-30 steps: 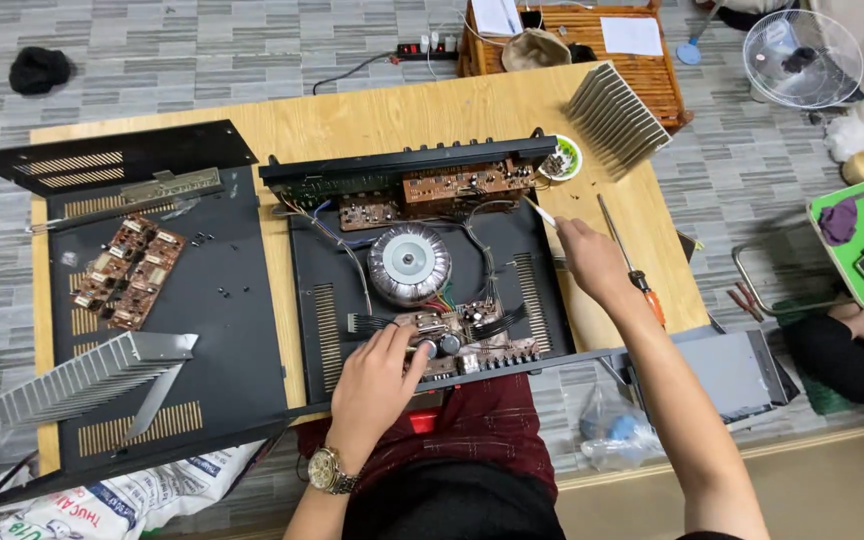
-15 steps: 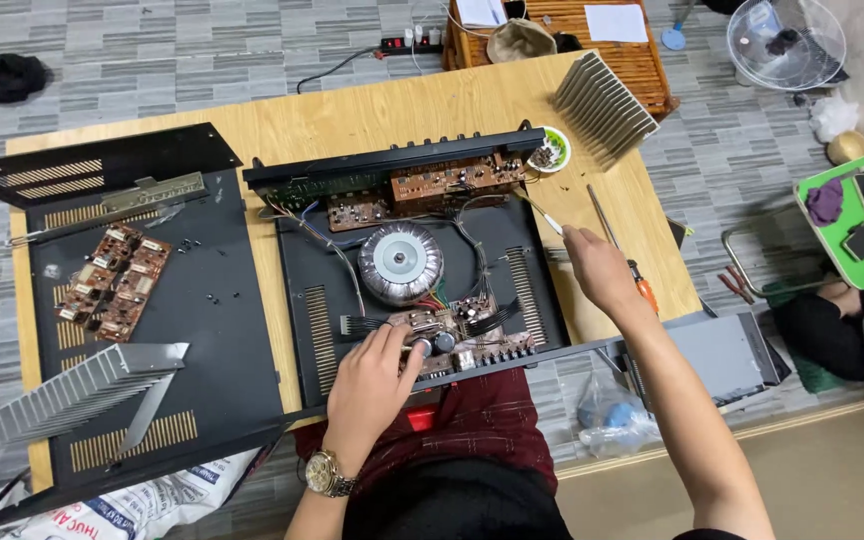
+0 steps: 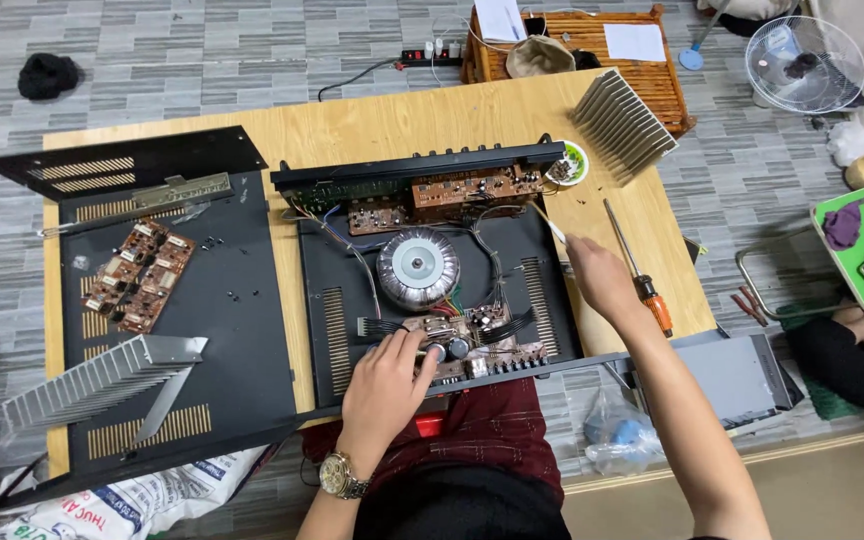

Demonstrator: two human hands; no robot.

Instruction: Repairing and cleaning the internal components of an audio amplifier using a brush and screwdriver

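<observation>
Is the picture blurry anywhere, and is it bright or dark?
Head view: bright, even light, soft shadows only; the left hand on the circuit board and the right hand near the screwdriver look sharp; the round transformer shows a little shine; the table edges bend slightly toward the corners.

A home repair corner is shown rather than a fitted workshop. A low wooden bench [image 3: 402,125] is set on a grey striped floor [image 3: 252,50], and the work is done seated at its near edge. An opened electronics chassis [image 3: 432,290] with a round transformer [image 3: 418,268] and brown circuit boards is laid out at the middle of the bench, its black cover [image 3: 202,300] spread over the left side. Finned heat sinks [image 3: 622,122] are seen at the far right corner and the near left corner, and an orange-handled screwdriver [image 3: 638,270] near the right edge. Household things are seen around: a wooden crate [image 3: 642,75], a power strip [image 3: 430,56] and a standing fan [image 3: 804,62] on the floor.
</observation>
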